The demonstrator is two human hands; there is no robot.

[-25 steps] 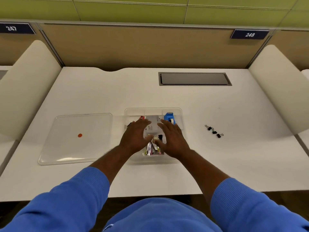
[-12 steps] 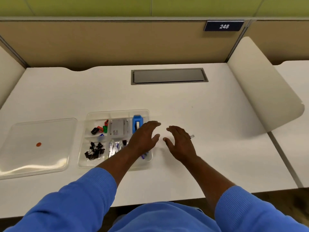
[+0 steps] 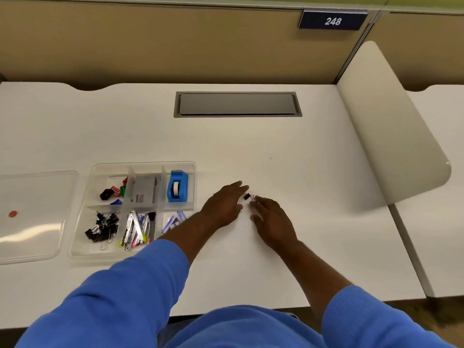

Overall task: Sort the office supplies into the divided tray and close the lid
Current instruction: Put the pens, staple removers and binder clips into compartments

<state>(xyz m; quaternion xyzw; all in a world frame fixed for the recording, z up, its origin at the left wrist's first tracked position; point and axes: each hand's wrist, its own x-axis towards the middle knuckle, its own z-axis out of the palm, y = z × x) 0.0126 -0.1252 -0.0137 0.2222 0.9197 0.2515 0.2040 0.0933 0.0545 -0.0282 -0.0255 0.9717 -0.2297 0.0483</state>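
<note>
Both hands lay flat and spread on the surface point(image 3: 276, 151), the left hand point(image 3: 223, 205) and right hand point(image 3: 272, 218) flanking a small binder clip point(image 3: 246, 196). The divided tray point(image 3: 193, 169) sat to their left, its lid point(image 3: 37, 187) lying off beside it.

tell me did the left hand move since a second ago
Yes. The left hand was over the divided tray; now it rests on the table to the tray's right, fingertips beside the loose binder clips.

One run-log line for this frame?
phase: gathering | both hands at loose binder clips | left hand, right hand open | tray uncovered | lid aside
</note>
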